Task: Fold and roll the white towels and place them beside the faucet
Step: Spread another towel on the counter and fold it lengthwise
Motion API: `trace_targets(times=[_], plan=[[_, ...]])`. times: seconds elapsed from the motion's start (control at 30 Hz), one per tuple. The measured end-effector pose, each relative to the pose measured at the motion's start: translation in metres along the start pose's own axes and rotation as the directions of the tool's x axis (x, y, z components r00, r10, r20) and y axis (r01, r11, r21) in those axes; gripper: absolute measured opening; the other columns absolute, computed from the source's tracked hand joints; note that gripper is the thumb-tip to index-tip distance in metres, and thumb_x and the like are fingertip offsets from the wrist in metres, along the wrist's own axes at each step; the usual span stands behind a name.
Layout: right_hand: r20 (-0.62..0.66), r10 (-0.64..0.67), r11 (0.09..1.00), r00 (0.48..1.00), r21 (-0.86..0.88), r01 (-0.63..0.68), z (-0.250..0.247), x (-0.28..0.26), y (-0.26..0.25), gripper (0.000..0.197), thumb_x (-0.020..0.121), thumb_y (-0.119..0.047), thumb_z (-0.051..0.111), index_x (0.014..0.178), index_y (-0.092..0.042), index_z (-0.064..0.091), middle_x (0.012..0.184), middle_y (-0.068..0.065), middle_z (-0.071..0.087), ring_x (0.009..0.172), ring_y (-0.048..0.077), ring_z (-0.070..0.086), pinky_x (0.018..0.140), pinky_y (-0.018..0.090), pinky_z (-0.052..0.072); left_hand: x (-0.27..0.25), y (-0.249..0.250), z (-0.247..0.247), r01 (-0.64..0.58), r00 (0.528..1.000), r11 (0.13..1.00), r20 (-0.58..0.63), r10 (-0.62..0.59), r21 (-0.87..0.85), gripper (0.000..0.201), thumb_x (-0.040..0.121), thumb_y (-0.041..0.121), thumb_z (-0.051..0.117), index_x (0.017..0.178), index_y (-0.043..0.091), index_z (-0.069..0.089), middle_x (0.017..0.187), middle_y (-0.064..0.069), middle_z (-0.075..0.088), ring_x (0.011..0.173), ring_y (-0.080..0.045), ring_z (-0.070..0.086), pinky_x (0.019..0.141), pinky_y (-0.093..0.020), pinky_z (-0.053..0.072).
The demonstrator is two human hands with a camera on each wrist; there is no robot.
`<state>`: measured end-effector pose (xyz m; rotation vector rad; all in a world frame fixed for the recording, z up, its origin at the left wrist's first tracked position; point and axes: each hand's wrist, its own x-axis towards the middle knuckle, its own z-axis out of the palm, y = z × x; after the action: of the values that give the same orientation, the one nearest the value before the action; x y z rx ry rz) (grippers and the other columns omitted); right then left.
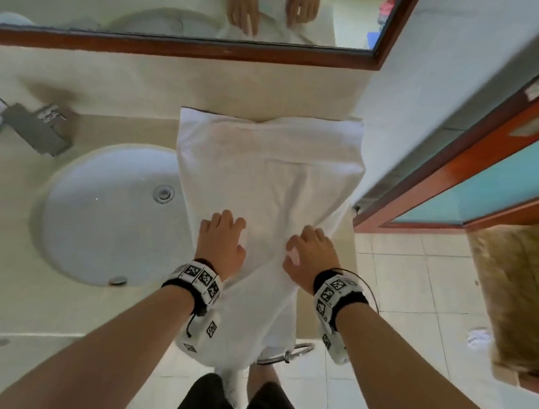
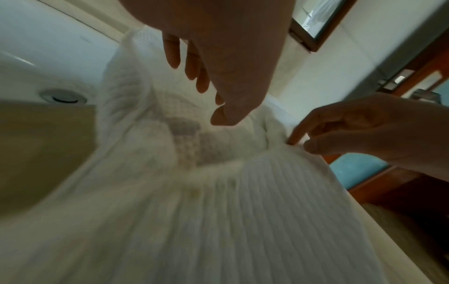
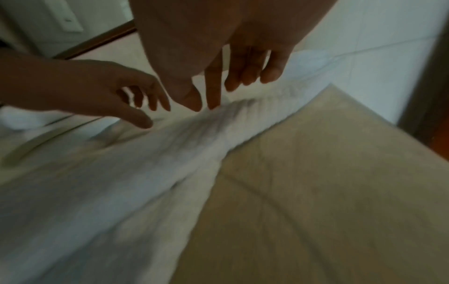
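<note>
Fingers relaxed and spread on both sides: left hand [image 1: 221, 241] and right hand [image 1: 309, 256] hover low over the white towel [image 1: 270, 172], gripping nothing. Towel lies along the counter [image 1: 111, 72], its left edge overlapping the sink [image 1: 100, 210]; faucet [image 1: 37, 128] beyond, mirror [image 1: 177, 43] behind.

Both forearms reach forward side by side, each wrist wrapped in a marker-covered band. The left hand [image 1: 221, 244] lies palm down, fingers loosely spread. The right hand [image 1: 311, 256] hovers alongside — fingers slightly curled, fingertips [image 3: 213, 100] pointing down — gripping nothing.
</note>
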<state>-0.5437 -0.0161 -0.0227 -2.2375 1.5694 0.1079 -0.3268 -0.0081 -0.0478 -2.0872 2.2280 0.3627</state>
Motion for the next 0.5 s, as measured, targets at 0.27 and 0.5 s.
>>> trace_targets(times=[0.27,0.5], plan=[[0.359,-0.103,0.994,0.927,0.074,0.082,0.051,-0.076,-0.071,0.077,0.081,-0.045,0.068,0.147,-0.04,0.029,0.141,-0.003,0.031,0.102,0.026,0.061,0.087,0.038,0.053,-0.094,-0.004,0.024,0.102,0.987,0.98,0.143,-0.078,-0.171,0.042,0.086,0.025,0.06,0.127,0.021,0.05,0.134,0.001,0.043,0.129,-0.022,0.038,0.094,-0.045,0.048],[0.371,0.101,0.984,0.923,-0.172,-0.038,0.04,-0.116,-0.071,0.039,0.085,-0.044,0.058,0.119,-0.026,0.057,0.12,0.003,0.042,0.102,0.033,0.061,0.089,0.038,0.051,-0.122,-0.017,0.023,0.16,0.974,0.976,0.181,-0.133,-0.145,0.059,0.081,-0.008,0.059,0.135,0.012,0.046,0.143,-0.007,0.038,0.136,-0.025,0.035,0.106,-0.037,0.043]])
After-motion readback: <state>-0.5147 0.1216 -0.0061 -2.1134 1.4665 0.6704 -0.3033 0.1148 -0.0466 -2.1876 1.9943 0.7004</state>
